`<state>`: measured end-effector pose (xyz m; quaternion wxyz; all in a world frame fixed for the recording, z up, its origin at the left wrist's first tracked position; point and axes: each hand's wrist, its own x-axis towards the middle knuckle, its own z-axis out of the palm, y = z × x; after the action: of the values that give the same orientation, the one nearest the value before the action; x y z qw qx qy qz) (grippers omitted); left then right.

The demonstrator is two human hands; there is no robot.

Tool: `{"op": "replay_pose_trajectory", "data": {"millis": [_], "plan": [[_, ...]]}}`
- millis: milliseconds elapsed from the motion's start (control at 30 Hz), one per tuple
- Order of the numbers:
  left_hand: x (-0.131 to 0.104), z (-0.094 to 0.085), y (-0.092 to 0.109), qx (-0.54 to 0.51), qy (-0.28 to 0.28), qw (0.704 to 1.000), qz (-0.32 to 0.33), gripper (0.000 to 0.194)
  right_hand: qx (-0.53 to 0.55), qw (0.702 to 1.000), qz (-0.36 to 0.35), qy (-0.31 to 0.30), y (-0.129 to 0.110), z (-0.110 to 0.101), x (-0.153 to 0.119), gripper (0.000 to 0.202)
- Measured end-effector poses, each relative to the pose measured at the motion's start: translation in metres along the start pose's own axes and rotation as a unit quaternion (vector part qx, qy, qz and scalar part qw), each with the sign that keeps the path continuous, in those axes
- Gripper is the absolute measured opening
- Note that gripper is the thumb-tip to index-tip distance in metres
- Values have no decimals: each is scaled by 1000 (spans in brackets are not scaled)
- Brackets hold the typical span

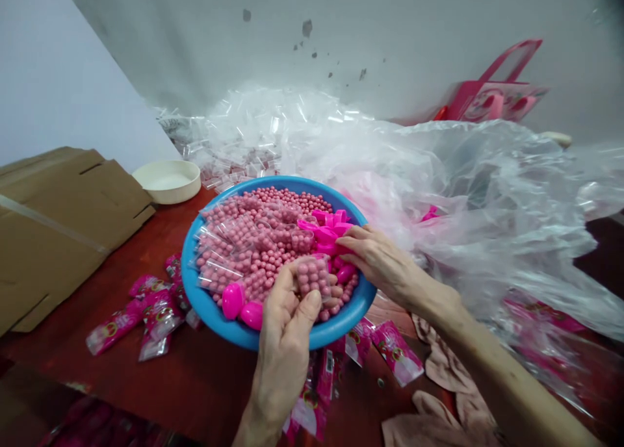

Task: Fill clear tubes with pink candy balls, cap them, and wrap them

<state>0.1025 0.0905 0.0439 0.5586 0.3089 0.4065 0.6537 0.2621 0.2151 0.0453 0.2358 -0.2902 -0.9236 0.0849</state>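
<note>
My left hand (287, 330) holds a small clear container (313, 276) filled with dusty-pink balls, thumb on its front. It is over the near right part of a blue basin (205, 320). At the basin's right side, the fingers of my right hand (373, 255) are closed on a bright pink plastic piece (344, 242) in a heap of similar pieces. Loose pink balls (287, 200) fill the basin, and several filled clear containers (219, 265) lie on them at the left. Two rounded bright pink pieces (234, 299) rest near the front rim.
Pink printed packets (158, 314) lie on the red table (195, 395) left of and before the basin. A cardboard box (63, 226) and white bowl (168, 180) stand at left. Clear containers (273, 122) are heaped behind; plastic sheeting (468, 193), a pink bag (497, 99) and cloth (439, 414) are right.
</note>
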Motion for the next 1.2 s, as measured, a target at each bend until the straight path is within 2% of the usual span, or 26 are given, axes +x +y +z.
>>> {"op": "replay_pose_trajectory", "data": {"millis": [167,300,400,467,533,633,700,933,1000,1133,1167,1200], "plan": [[-1,-1,-2,-7,5,998,60,21,-45,993,-96,45,8,15,-28,62],[0,1,-3,-20,12,996,83,19,-60,995,-71,39,-1,10,-40,69],[0,2,-2,-6,11,995,97,19,-37,998,-39,29,-9,1,-38,62],[-1,2,-1,3,9,995,100,19,7,1000,1,28,-13,-4,-30,45],[-2,2,0,11,12,996,91,18,78,994,73,26,-15,-8,-17,25],[-4,3,1,23,28,998,60,16,215,958,189,19,-16,-13,1,7],[-4,4,0,32,41,998,39,14,281,932,227,30,-17,-14,7,10],[-5,7,2,70,42,997,15,12,396,862,311,62,-25,-12,2,37],[-4,7,3,94,36,995,8,11,433,838,326,65,-31,-13,4,38],[-1,7,3,146,23,989,-11,13,547,753,348,115,-53,-14,13,33],[0,6,3,152,22,988,-17,15,556,742,350,131,-59,-14,15,32],[0,6,2,157,20,987,-21,16,550,746,348,144,-65,-14,17,31]]}}
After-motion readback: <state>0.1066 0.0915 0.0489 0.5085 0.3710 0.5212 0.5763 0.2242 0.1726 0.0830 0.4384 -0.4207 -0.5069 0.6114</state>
